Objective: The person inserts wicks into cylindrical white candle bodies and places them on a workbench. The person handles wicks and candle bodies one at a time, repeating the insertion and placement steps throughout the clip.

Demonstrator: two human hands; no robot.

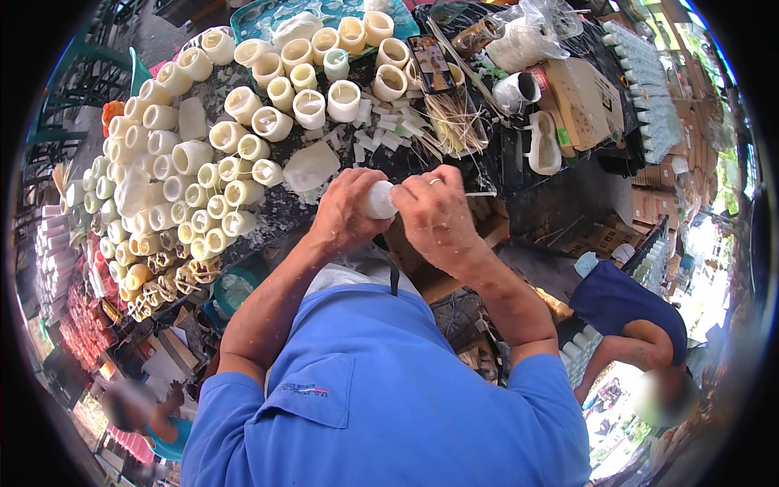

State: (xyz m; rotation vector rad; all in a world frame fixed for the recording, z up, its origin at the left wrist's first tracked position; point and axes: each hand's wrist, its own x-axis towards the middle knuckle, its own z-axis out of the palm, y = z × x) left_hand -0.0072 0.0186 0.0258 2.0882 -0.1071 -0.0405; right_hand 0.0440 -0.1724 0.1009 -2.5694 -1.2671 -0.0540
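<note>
1. Left fingers: wrapped around a rounded white wax candle (380,202), gripping it from the left. The fingertips are partly hidden.
2. Right fingers: curled inward against the candle's right side. A slim white rod (480,194) projects rightward from behind this hand; whether the fingers clamp it cannot be told.
3. Position: the candle sits between the left hand (349,209) and the right hand (436,213), at the near edge of the worktable (507,160), above an open cardboard box (497,230).
4. Handling (judgement): expect a light, stiff body with a smooth, slightly slippery surface. Edges may chip under point pressure.
5. Hold (judgement): grasp the broad side wall with palm and spread fingers; avoid pinching the rim.
6. Surroundings: a pale wax slab (312,166) lies just beyond the left hand; white offcuts (393,130) lie farther out. Cup-shaped wax candles (343,101) stand far and left.
</note>
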